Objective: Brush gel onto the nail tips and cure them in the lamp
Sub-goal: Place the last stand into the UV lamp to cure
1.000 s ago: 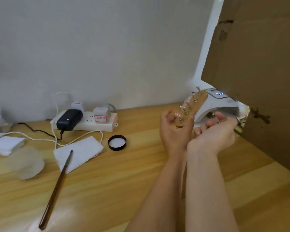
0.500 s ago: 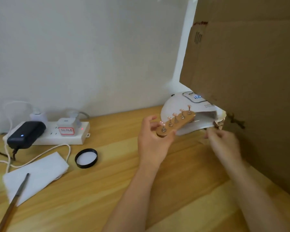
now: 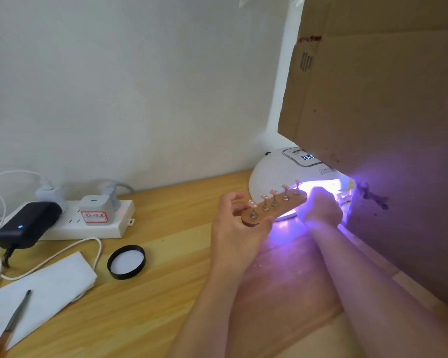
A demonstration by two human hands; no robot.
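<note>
Left hand (image 3: 239, 229) pinched the nail-tip holder (image 3: 274, 209) just outside the lit lamp (image 3: 277, 174); right hand (image 3: 321, 205) reached inside, grip unclear.

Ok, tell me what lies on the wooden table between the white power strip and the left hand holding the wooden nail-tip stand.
In the head view, only the round black lid lies between the white power strip and left hand; otherwise bare wooden table.

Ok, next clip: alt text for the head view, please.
A person's left hand holds a wooden holder carrying five nail tips at the mouth of a lit white curing lamp, while the right hand reaches inside its violet glow. A brush, black lid and power strip lie left on the wooden table.
</note>
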